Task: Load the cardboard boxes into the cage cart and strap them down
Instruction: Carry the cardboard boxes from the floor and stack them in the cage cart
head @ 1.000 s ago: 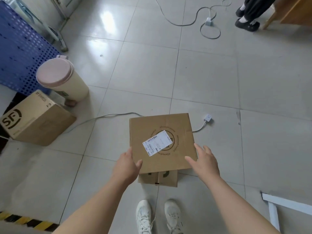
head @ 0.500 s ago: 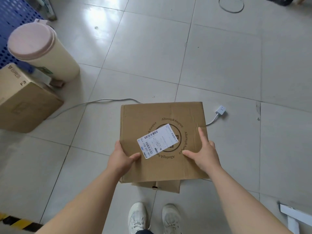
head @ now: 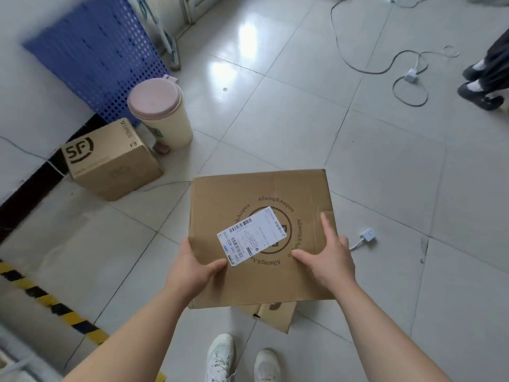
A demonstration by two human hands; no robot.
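A brown cardboard box (head: pixel 275 188) with a round printed logo and a white shipping label is held above the floor in front of me. My left hand (head: pixel 192 267) grips its left edge, thumb on top near the label. My right hand (head: pixel 329 255) grips the right side, thumb and forefinger spread on the top face. A second cardboard box (head: pixel 275 315) shows partly beneath it on the floor. A box marked SF (head: pixel 110 164) stands on the floor at the left. No cage cart is recognisable in view.
A cream bin with a pink lid (head: pixel 161 114) stands beside the SF box, a blue perforated panel (head: pixel 96 53) behind it. Cables and a white power strip (head: pixel 367 235) lie on the tiled floor. Another person's feet (head: pixel 480 89) are at the right. Yellow-black striping (head: pixel 55 310) runs lower left.
Both hands went from reaching to gripping the labelled box, and it has come up off the box beneath. My view has swung so the wall and blue panel show at the left.
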